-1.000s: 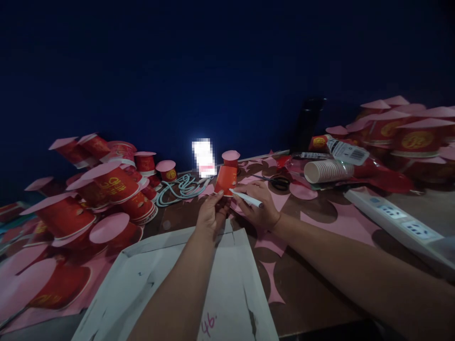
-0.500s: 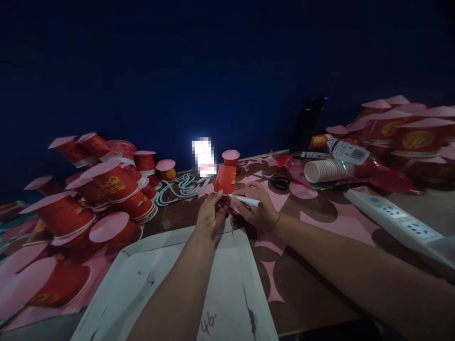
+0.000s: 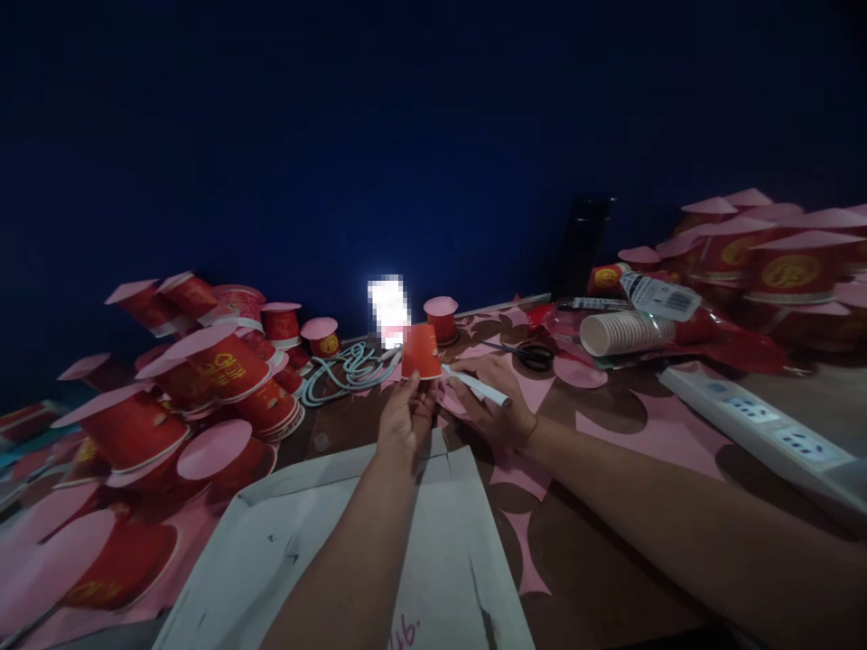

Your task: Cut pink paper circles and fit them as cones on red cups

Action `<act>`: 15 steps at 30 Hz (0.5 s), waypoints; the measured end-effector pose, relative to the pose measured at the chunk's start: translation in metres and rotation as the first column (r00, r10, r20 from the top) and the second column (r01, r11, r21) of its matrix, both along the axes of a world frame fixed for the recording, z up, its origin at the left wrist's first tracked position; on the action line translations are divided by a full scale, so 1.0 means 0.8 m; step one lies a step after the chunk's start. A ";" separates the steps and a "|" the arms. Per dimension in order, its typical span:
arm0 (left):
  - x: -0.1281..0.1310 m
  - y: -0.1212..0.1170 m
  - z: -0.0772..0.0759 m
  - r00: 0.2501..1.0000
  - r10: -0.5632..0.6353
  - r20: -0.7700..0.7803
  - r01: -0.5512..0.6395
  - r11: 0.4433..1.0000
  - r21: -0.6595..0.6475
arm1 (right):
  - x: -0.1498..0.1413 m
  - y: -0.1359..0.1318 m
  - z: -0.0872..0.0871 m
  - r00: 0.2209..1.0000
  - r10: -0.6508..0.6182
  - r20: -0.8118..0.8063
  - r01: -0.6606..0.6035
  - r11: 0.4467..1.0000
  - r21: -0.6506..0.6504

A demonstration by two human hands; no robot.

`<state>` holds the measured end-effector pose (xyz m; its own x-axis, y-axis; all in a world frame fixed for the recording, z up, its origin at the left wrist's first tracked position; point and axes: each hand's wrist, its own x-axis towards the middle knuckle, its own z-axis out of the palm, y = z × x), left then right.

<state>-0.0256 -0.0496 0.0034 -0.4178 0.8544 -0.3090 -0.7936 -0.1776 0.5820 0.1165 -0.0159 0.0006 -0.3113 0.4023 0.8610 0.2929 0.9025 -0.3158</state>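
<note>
My left hand (image 3: 405, 417) grips a red paper cup (image 3: 421, 352) by its lower rim, the cup standing upside down with its narrow end up. In my right hand (image 3: 498, 402) is a white marker (image 3: 478, 386), its tip end close to the cup's right side; whether it touches I cannot tell. Just behind the held cup stands another red cup (image 3: 442, 327) topped with a pink paper disc. Beneath my left forearm lies a white box lid (image 3: 325, 506) with handwriting on it.
Red cups with pink discs pile up at left (image 3: 135, 424) and at right (image 3: 789, 271). Scissors (image 3: 535, 356), a sleeve of stacked paper cups (image 3: 623, 334), a power strip (image 3: 759, 420), a pale cable (image 3: 349, 372), a lit screen (image 3: 389, 307) and cut pink paper (image 3: 650, 433) lie around.
The cup in my left hand has turned from leaning to nearly upright, showing a different part of its side. The marker tilts more steeply. The whole view has shifted slightly.
</note>
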 end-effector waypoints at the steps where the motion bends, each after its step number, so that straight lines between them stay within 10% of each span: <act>1: 0.000 0.001 0.000 1.000 0.012 0.005 -0.013 1.000 0.007 | 0.000 0.001 0.000 1.000 -0.008 -0.020 0.008 1.000 -0.004; 15: 0.001 0.005 -0.014 0.999 -0.040 -0.018 0.040 0.999 0.011 | 0.000 0.000 0.001 0.999 0.026 -0.030 -0.027 0.999 -0.026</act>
<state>-0.0247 -0.0452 -0.0080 -0.3884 0.8739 -0.2922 -0.7899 -0.1525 0.5940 0.1162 -0.0155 0.0011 -0.2962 0.4165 0.8595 0.2590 0.9012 -0.3475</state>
